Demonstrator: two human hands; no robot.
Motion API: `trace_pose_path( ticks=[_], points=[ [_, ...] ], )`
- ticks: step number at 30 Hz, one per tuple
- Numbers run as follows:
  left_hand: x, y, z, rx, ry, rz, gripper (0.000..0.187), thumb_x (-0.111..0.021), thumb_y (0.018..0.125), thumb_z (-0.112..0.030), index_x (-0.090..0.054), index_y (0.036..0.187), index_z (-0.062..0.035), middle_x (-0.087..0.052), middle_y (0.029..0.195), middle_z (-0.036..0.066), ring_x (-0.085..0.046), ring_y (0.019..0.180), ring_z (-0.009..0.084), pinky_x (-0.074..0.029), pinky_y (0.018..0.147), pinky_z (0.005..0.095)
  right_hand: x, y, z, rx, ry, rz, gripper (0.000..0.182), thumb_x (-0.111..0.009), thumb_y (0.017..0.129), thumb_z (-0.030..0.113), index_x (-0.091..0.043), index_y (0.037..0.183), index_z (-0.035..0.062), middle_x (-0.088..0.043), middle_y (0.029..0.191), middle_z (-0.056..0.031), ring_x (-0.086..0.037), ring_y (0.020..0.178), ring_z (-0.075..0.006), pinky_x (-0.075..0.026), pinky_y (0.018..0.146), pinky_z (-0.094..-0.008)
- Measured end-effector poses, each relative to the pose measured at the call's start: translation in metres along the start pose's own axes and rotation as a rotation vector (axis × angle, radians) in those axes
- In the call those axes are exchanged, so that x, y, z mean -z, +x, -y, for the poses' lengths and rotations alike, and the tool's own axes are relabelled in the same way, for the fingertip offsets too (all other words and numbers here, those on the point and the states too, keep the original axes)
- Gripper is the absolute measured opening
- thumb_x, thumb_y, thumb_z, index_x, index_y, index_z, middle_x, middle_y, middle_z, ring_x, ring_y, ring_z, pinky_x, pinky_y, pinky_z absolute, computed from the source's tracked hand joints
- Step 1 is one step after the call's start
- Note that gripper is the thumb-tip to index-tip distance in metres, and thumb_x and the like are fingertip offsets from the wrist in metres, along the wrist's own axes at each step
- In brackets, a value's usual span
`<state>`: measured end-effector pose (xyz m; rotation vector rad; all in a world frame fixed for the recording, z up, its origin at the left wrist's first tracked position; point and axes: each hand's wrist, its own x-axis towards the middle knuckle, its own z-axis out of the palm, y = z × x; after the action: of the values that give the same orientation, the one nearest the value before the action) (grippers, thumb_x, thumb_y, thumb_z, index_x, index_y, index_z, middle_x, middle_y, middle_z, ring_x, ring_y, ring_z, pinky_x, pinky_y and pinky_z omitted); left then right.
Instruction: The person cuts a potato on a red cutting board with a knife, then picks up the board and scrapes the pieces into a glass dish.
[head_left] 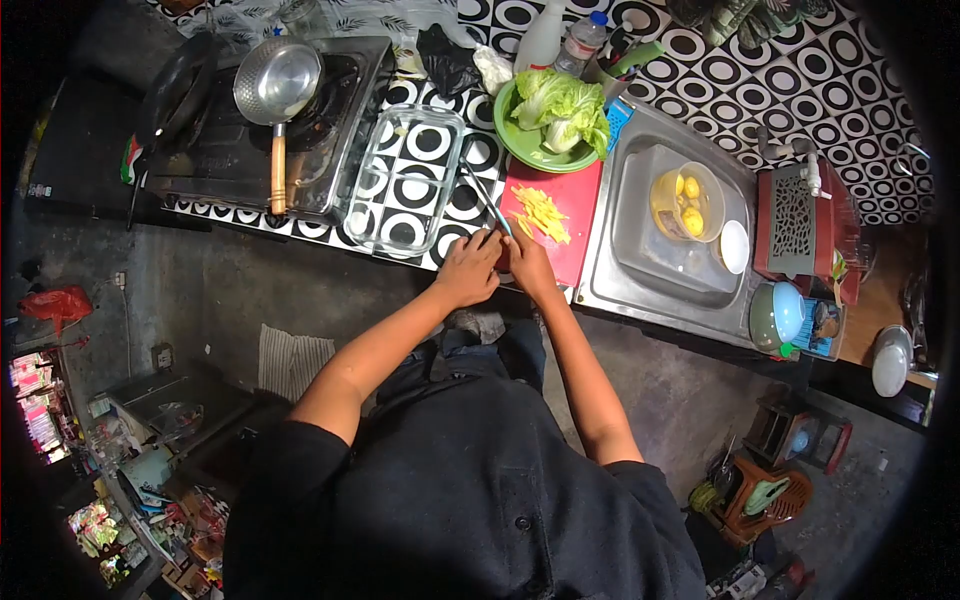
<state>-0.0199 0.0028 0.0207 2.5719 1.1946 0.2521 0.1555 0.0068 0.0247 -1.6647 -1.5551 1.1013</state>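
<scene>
My right hand (527,262) is closed around the blue handle of a knife (487,197), whose dark blade points away and to the left over the patterned counter. Right beside it, my left hand (470,268) has its fingers curled in at the counter's front edge; whatever they hold, if anything, is hidden. Yellow cut strips (540,214) lie in a pile on the red cutting board (578,215), just beyond my right hand. A green bowl (518,147) of leafy greens (565,108) rests on the far end of the board. Left of the knife is a rectangular glass dish (368,192).
At left, a saucepan (279,85) sits on the gas stove (215,150), its wooden handle toward me. The steel sink (640,290) at right holds a tub (664,195) with peeled yellow pieces and a white lid (734,247). Bottles (582,45) stand at the back.
</scene>
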Motion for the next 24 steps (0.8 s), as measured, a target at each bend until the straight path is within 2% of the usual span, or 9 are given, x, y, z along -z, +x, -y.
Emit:
trace_pose_path(
  ticks=[2,8,11,14,17,18,21,22,24],
  points=[
    [-0.001,0.0,0.001,0.003,0.001,-0.007,0.064,-0.062,0.085,-0.028,-0.053,0.141,0.0036,-0.047,0.15,0.016,-0.042,0.14,0.0323,-0.039,0.104,0.0496,-0.004,0.004,-0.002,0.051,-0.015,-0.021,0.043,-0.056,0.105,0.018,-0.055,0.146,0.0038,-0.067,0.125,-0.0301,-0.066,0.119,-0.0424,-0.052,0.098,-0.0402],
    [-0.003,-0.001,0.001,0.013,0.017,0.008,0.067,-0.061,0.086,-0.028,-0.051,0.143,0.0053,-0.048,0.15,0.016,-0.042,0.14,0.0319,-0.04,0.103,0.0496,-0.007,0.01,-0.004,0.01,0.025,-0.01,0.043,-0.055,0.106,0.018,-0.055,0.146,0.004,-0.067,0.127,-0.0286,-0.068,0.119,-0.0383,-0.051,0.1,-0.038],
    [0.0,0.0,0.0,0.019,0.005,0.037,0.067,-0.061,0.087,-0.028,-0.05,0.144,0.0047,-0.048,0.15,0.016,-0.042,0.14,0.0318,-0.04,0.103,0.0493,-0.006,0.013,-0.003,-0.004,0.082,-0.019,0.042,-0.056,0.106,0.017,-0.055,0.146,0.0017,-0.069,0.129,-0.0239,-0.068,0.118,-0.0313,-0.05,0.101,-0.0356],
    [-0.001,-0.001,0.0,0.007,0.018,-0.003,0.067,-0.061,0.087,-0.028,-0.05,0.145,0.0033,-0.047,0.152,0.016,-0.042,0.14,0.0318,-0.04,0.102,0.0488,0.009,0.011,0.013,-0.143,0.307,0.017,0.043,-0.056,0.106,0.016,-0.055,0.145,-0.0008,-0.07,0.132,-0.0192,-0.066,0.119,-0.024,-0.047,0.104,-0.0343],
    [0.001,-0.002,-0.001,-0.002,0.021,-0.044,0.065,-0.062,0.086,-0.027,-0.052,0.144,0.0006,-0.048,0.152,0.014,-0.044,0.138,0.0295,-0.041,0.099,0.0474,0.021,0.001,0.001,-0.023,0.227,-0.065,0.043,-0.057,0.106,0.015,-0.056,0.145,-0.0015,-0.071,0.128,-0.0148,-0.064,0.115,-0.018,-0.047,0.103,-0.0327],
    [0.002,-0.002,-0.001,-0.003,0.017,-0.051,0.065,-0.062,0.085,-0.027,-0.053,0.144,-0.0004,-0.048,0.151,0.013,-0.044,0.136,0.0284,-0.042,0.098,0.0468,0.027,-0.005,-0.002,0.074,0.187,-0.098,0.043,-0.057,0.106,0.016,-0.055,0.147,-0.0001,-0.071,0.128,-0.0152,-0.063,0.115,-0.0169,-0.047,0.103,-0.0315],
    [0.001,-0.003,0.001,-0.008,-0.042,-0.027,0.069,-0.063,0.087,-0.025,-0.046,0.149,0.0,-0.044,0.156,0.016,-0.043,0.14,0.0321,-0.04,0.101,0.0486,0.042,-0.037,-0.009,0.007,0.11,-0.098,0.044,-0.057,0.105,0.018,-0.056,0.146,0.0011,-0.064,0.138,-0.0259,-0.062,0.13,-0.0306,-0.044,0.11,-0.0357],
    [-0.001,-0.004,0.001,-0.012,-0.037,-0.036,0.07,-0.064,0.087,-0.025,-0.045,0.149,-0.0003,-0.044,0.156,0.015,-0.043,0.139,0.0322,-0.04,0.101,0.0487,0.05,-0.047,-0.008,-0.174,0.1,-0.014,0.044,-0.056,0.107,0.017,-0.054,0.148,0.001,-0.068,0.136,-0.0197,-0.062,0.124,-0.0188,-0.047,0.105,-0.0315],
    [-0.003,-0.003,0.002,-0.018,-0.023,-0.059,0.07,-0.064,0.087,-0.025,-0.044,0.15,-0.001,-0.044,0.156,0.015,-0.043,0.139,0.0325,-0.039,0.101,0.0488,0.058,-0.071,-0.003,-0.167,0.059,-0.009,0.044,-0.056,0.107,0.017,-0.054,0.148,0.0023,-0.068,0.136,-0.021,-0.063,0.122,-0.019,-0.047,0.104,-0.0317]
  ],
)
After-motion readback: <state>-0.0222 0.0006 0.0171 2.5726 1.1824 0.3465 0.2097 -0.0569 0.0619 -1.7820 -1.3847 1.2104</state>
